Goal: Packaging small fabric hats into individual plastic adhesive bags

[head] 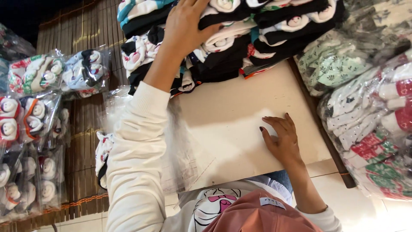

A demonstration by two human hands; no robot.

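Observation:
My left hand [185, 26] reaches far forward in a white sleeve onto a heap of folded socks [231, 38], black and white with small cartoon faces. Its fingers curl around one bundle at the heap's near edge, and the fingertips run out of the top of the view. My right hand [281, 139] lies palm down with fingers spread on a pale beige board [231, 120], holding nothing. A clear plastic bag [189, 163] lies on the board under my left forearm, partly hidden by the sleeve.
Bagged sock sets [38, 120] lie in rows on a dark bamboo mat [86, 129] at the left. More bagged patterned socks [369, 120] pile up at the right. A loose sock [103, 154] lies by my left elbow. Pale floor tiles [365, 215] show at the bottom right.

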